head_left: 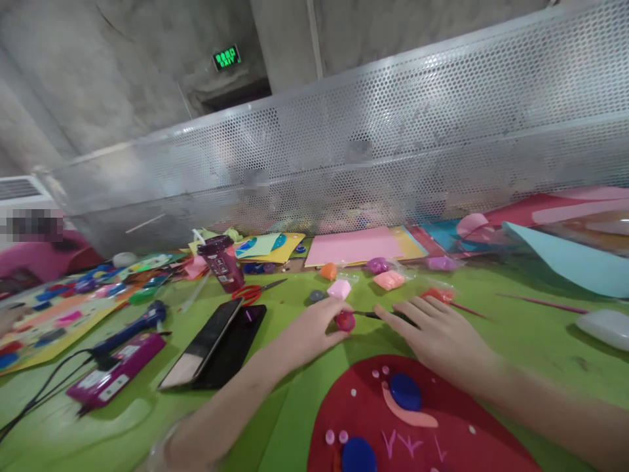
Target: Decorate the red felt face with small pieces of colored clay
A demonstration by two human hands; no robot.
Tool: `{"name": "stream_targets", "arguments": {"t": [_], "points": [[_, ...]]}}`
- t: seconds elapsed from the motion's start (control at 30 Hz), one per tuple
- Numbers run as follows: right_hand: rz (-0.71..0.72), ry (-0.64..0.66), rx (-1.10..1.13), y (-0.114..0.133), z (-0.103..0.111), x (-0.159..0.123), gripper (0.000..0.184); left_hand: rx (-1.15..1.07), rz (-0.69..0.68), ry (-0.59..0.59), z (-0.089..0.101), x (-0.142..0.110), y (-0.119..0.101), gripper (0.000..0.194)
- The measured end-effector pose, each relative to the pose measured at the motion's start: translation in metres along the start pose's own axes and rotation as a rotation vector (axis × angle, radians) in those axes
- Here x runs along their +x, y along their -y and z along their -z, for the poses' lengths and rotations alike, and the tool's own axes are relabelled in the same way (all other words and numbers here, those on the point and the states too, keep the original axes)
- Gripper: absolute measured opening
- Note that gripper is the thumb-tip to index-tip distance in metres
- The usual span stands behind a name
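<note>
My left hand (pixel 322 324) is closed round a small pinkish-red round piece (pixel 345 321), which looks like a little container or a lump of clay. My right hand (pixel 435 328) lies just to the right, fingers bent over a thin dark-handled tool (pixel 368 314) whose tip points at the round piece. Below both hands rests a red rounded sheet (pixel 462 400) bearing blue clay discs (pixel 405 392), a curved pink strip (pixel 413 412) and small pink dots and strokes. Bagged clay lumps in light pink (pixel 339 289), peach (pixel 389 280) and orange (pixel 329 271) lie beyond my hands.
To the left are a phone (pixel 201 344), a purple power strip (pixel 118 370), red-handled scissors (pixel 251 294) and a lidded drink cup (pixel 223 265). Coloured paper (pixel 354 246) lines the back by a perforated metal panel (pixel 368 157). A person in pink (pixel 44 252) is at far left.
</note>
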State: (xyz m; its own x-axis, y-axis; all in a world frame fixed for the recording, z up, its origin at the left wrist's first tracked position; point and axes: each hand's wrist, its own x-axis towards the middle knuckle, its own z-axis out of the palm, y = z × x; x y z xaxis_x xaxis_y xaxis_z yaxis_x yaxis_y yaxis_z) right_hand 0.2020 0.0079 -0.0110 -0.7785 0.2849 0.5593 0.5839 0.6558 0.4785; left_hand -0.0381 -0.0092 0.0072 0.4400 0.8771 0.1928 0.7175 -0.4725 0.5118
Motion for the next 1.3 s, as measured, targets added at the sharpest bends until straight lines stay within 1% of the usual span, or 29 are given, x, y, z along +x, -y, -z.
{"name": "stream_targets", "arguments": {"t": [0.13, 0.2, 0.27, 0.33, 0.4, 0.47, 0.57, 0.67, 0.77, 0.83, 0.9, 0.97, 1.03, 1.1, 1.17, 1.23, 1.3], "points": [[-0.124, 0.069, -0.014, 0.000, -0.001, 0.002, 0.029, -0.075, 0.143, -0.071, -0.001, -0.002, -0.005, 0.038], [-0.179, 0.053, 0.001, 0.000, 0.001, 0.005, 0.024, -0.099, 0.179, -0.118, -0.001, -0.003, -0.008, 0.036], [-0.177, -0.022, 0.081, 0.003, 0.006, 0.008, 0.021, -0.127, 0.156, -0.146, -0.003, -0.004, -0.016, 0.029], [-0.163, -0.107, 0.221, 0.009, 0.014, 0.012, 0.019, -0.180, 0.110, -0.146, -0.007, -0.006, -0.028, 0.027], [-0.183, -0.177, 0.365, 0.016, 0.023, 0.014, 0.020, -0.225, 0.062, -0.136, -0.011, -0.009, -0.040, 0.026], [-0.226, -0.222, 0.453, 0.022, 0.030, 0.016, 0.022, -0.230, 0.022, -0.144, -0.015, -0.012, -0.049, 0.026], [-0.265, -0.234, 0.476, 0.027, 0.036, 0.018, 0.026, -0.203, -0.009, -0.183, -0.018, -0.013, -0.052, 0.026], [-0.273, -0.181, 0.468, 0.027, 0.038, 0.021, 0.026, -0.191, -0.019, -0.198, -0.018, -0.013, -0.049, 0.024], [-0.272, -0.100, 0.460, 0.028, 0.037, 0.022, 0.023, -0.171, -0.014, -0.153, -0.017, -0.013, -0.046, 0.022], [-0.275, -0.089, 0.460, 0.028, 0.035, 0.021, 0.021, -0.140, -0.042, -0.115, -0.017, -0.013, -0.044, 0.021], [-0.306, -0.094, 0.502, 0.027, 0.033, 0.021, 0.018, -0.097, -0.084, -0.103, -0.016, -0.012, -0.041, 0.022], [-0.401, -0.073, 0.607, 0.023, 0.033, 0.021, 0.014, -0.054, -0.088, -0.114, -0.013, -0.009, -0.033, 0.025], [-0.542, -0.023, 0.759, 0.017, 0.034, 0.022, 0.015, -0.016, -0.044, -0.130, -0.009, -0.005, -0.021, 0.027], [-0.696, 0.038, 0.897, 0.010, 0.034, 0.022, 0.019, 0.031, 0.019, -0.135, -0.005, -0.003, -0.007, 0.028], [-0.804, 0.095, 0.983, 0.005, 0.034, 0.022, 0.024, 0.091, 0.060, -0.106, -0.001, -0.002, 0.005, 0.033], [-0.868, 0.132, 1.042, 0.003, 0.034, 0.021, 0.026, 0.154, 0.070, -0.094, 0.001, -0.004, 0.008, 0.042], [-0.914, 0.155, 1.143, 0.004, 0.034, 0.020, 0.026, 0.188, 0.052, -0.132, 0.000, -0.008, 0.002, 0.050]]}}
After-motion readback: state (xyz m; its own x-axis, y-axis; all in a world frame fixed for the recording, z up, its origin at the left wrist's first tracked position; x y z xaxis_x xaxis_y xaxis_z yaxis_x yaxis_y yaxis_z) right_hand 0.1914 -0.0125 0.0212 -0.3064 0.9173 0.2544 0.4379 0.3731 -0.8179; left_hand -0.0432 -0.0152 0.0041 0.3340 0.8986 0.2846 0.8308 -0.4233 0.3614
